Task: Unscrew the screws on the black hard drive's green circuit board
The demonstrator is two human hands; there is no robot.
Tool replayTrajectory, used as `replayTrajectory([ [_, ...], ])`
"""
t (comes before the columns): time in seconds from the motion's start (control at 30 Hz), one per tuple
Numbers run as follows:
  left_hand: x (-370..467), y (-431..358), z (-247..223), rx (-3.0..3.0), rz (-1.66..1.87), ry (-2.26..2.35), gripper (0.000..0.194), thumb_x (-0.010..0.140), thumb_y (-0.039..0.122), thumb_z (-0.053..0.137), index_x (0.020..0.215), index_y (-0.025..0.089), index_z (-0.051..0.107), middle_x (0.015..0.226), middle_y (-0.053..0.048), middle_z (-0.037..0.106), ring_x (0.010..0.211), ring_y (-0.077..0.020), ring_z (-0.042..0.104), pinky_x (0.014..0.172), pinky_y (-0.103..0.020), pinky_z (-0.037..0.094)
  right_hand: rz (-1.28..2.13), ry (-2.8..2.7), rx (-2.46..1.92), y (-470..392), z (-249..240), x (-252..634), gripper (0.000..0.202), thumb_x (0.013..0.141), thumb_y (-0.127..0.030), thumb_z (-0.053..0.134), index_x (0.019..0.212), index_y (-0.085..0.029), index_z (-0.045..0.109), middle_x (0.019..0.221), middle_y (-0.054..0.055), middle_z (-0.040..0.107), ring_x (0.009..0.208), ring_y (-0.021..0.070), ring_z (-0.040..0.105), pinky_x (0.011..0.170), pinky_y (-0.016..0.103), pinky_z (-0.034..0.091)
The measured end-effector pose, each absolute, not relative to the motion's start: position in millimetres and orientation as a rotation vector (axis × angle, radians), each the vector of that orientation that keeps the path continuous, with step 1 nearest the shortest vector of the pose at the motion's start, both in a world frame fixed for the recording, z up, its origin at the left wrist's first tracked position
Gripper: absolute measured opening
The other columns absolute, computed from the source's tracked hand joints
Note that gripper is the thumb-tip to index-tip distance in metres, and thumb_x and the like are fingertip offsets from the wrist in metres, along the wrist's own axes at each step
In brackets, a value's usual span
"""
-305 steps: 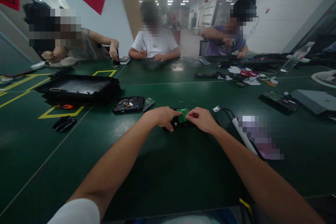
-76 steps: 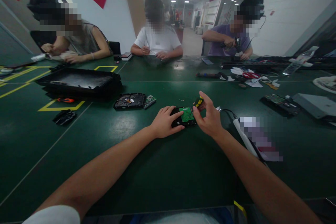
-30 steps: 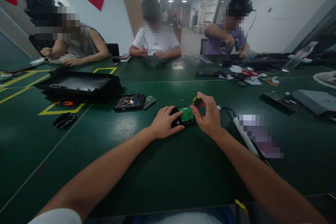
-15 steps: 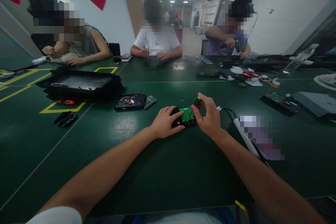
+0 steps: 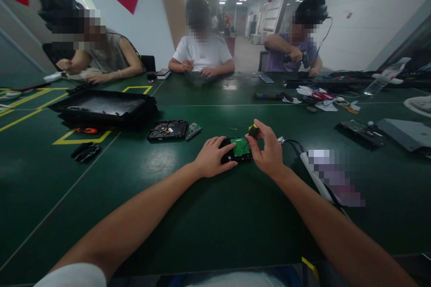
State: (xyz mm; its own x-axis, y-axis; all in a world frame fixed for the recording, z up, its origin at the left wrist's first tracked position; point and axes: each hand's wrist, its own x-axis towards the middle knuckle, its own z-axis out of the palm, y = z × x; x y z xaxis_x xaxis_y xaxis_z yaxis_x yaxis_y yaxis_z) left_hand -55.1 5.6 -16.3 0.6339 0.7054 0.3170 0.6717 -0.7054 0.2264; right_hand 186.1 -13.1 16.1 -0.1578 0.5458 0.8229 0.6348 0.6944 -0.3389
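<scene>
A black hard drive with a green circuit board (image 5: 240, 147) lies on the dark green table in front of me. My left hand (image 5: 213, 158) rests on its left side, thumb and fingers spread over the casing and board. Between the thumb and fingers of my right hand (image 5: 267, 149) is the green and yellow handle of a screwdriver (image 5: 253, 131), held over the board's right edge. Its tip is too small to make out. Left of my hands lie an opened hard drive (image 5: 167, 131) and a loose circuit board (image 5: 193, 131).
Black trays (image 5: 104, 106) are stacked at the left, near a black object (image 5: 85, 152). A white power strip (image 5: 316, 177) and cable lie right of my hand. Another drive (image 5: 361, 133) and a grey box (image 5: 407, 133) sit farther right. Three people work across the table.
The screwdriver handle has turned slightly in my right hand. My left hand stays on the drive. The whole view has shifted very slightly.
</scene>
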Motion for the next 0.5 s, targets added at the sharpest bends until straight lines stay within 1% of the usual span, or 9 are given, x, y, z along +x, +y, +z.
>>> replayTrajectory([
  [0.13,-54.9,6.4,-15.9,2.757,0.592,1.166,0.075,0.094,0.069,0.062,0.156,0.026,0.054,0.159,-0.019,0.045,0.143,-0.0436,0.044,0.116,-0.063,0.039,-0.021,-1.822,-0.936,-12.4,13.4,186.4,0.059,0.107,-0.030,0.055,0.163,-0.033,0.035,0.136,0.012,0.068,0.106,0.0264,0.074,0.099,0.052,0.062],
  [0.3,-55.2,6.6,-16.6,2.771,0.578,1.170,0.075,0.094,0.069,0.061,0.156,0.027,0.054,0.159,-0.019,0.044,0.144,-0.0423,0.044,0.117,-0.062,0.039,0.036,-1.829,-0.932,-10.3,12.2,187.2,0.060,0.109,-0.030,0.050,0.165,-0.033,0.030,0.141,0.012,0.066,0.110,0.0262,0.074,0.103,0.054,0.061],
  [0.37,-55.2,6.2,-16.4,2.765,0.576,1.176,0.075,0.094,0.069,0.061,0.156,0.027,0.054,0.159,-0.018,0.044,0.144,-0.0423,0.044,0.117,-0.062,0.039,0.056,-1.840,-0.932,-9.6,12.5,186.9,0.060,0.109,-0.030,0.049,0.165,-0.033,0.029,0.142,0.013,0.065,0.111,0.0264,0.074,0.103,0.054,0.061],
  [0.5,-54.7,5.2,-14.4,2.765,0.567,1.173,0.076,0.095,0.070,0.060,0.157,0.027,0.053,0.159,-0.019,0.045,0.144,-0.0427,0.044,0.116,-0.063,0.039,0.112,-1.853,-0.931,-10.1,12.9,185.1,0.059,0.110,-0.030,0.047,0.165,-0.033,0.028,0.140,0.013,0.064,0.106,0.0253,0.074,0.101,0.054,0.062],
])
